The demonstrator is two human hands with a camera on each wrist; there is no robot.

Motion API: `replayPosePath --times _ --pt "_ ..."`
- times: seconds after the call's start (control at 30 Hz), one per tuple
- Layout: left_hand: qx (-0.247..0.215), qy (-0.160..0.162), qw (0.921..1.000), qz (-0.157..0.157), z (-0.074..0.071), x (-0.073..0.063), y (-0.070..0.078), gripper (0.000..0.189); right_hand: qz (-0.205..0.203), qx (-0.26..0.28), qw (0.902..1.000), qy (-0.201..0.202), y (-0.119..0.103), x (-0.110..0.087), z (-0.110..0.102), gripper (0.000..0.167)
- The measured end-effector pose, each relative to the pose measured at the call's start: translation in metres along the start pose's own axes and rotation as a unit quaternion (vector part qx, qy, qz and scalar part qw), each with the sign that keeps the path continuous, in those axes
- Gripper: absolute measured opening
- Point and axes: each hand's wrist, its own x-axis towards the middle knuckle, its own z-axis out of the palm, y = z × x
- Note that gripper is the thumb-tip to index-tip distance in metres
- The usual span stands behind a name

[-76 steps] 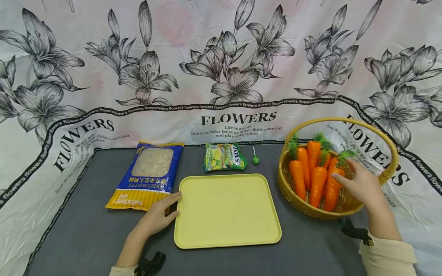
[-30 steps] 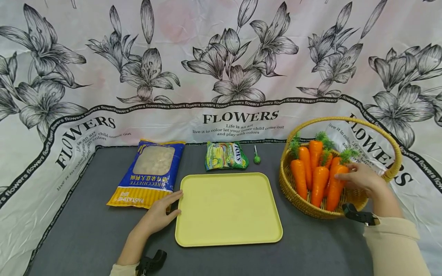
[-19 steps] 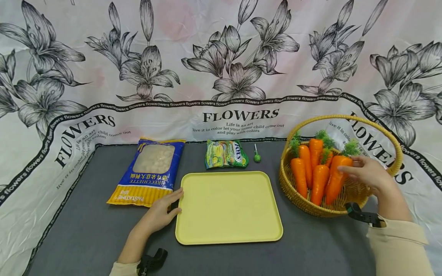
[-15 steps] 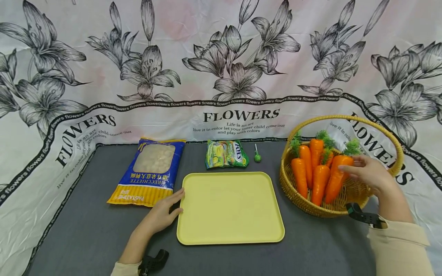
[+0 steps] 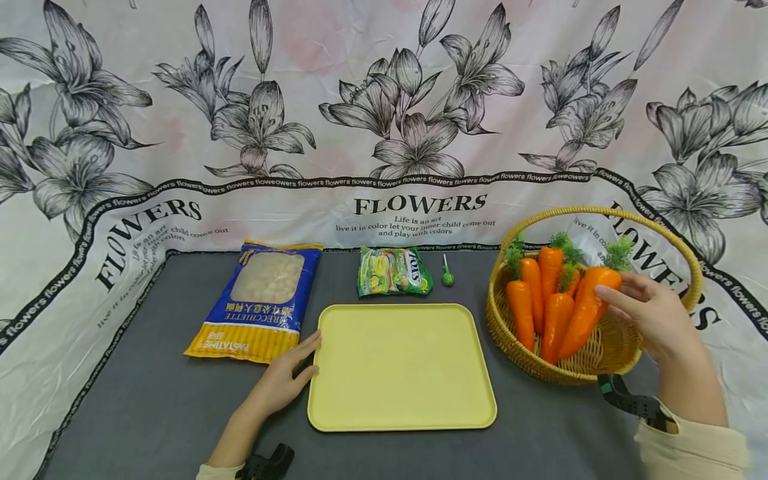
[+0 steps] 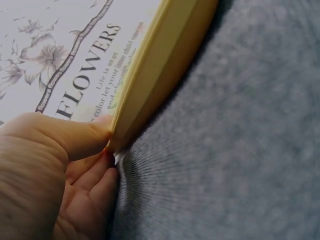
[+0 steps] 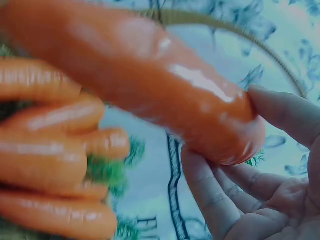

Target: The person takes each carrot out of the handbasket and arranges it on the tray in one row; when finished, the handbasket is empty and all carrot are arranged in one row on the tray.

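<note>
My right hand (image 5: 657, 320) pinches an orange carrot (image 5: 591, 313) near its leafy top, thumb on one side and fingers on the other. The carrot tilts over the wicker basket (image 5: 624, 357), its tip low beside the other carrots (image 5: 557, 323). Up close in the right wrist view, the held carrot (image 7: 165, 75) is smooth and glossy, with fingertips at its thick end. At the left side of a yellow tray (image 5: 402, 367), my left hand (image 5: 282, 383) lies with thumb and fingertips against the rim. In the left wrist view the thumb touches the tray's edge (image 6: 150, 75).
A blue and yellow pasta bag (image 5: 255, 300) lies left of the tray, close to my left hand. Behind the tray are a green candy bag (image 5: 394, 271) and a small green lollipop (image 5: 447, 277). The basket's tall handle (image 5: 600, 212) arches over the carrots. Flowered cloth (image 5: 414, 147) hangs behind.
My right hand reached over the basket, took hold of the rightmost carrot and raised its leafy end, pulling it away from the others. My left hand has stayed at the tray's edge.
</note>
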Motion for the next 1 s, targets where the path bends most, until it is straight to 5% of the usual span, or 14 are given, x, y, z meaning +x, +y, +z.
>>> replayPosePath --times 0.1,0.2,0.33,0.53,1.0 --pt "-0.010 0.007 0.9999 -0.002 0.000 -0.004 -0.004 0.053 -0.052 0.120 0.9914 -0.012 0.003 -0.011 0.017 0.029" --pt "-0.010 0.011 0.9999 0.000 0.001 -0.006 -0.006 0.053 -0.085 0.163 0.9825 -0.033 0.003 -0.020 0.037 0.030" --pt "-0.012 0.012 0.9999 0.000 0.002 -0.009 -0.006 0.052 -0.089 0.141 0.9853 -0.039 0.001 -0.028 0.061 0.031" --pt "-0.031 0.014 0.9994 -0.001 0.002 -0.008 -0.005 0.053 -0.067 -0.009 0.9977 -0.005 -0.009 -0.030 0.100 0.052" --pt "-0.059 0.014 0.9981 0.003 0.004 -0.001 -0.005 0.053 -0.087 0.037 0.9919 -0.085 0.005 -0.006 0.213 0.051"
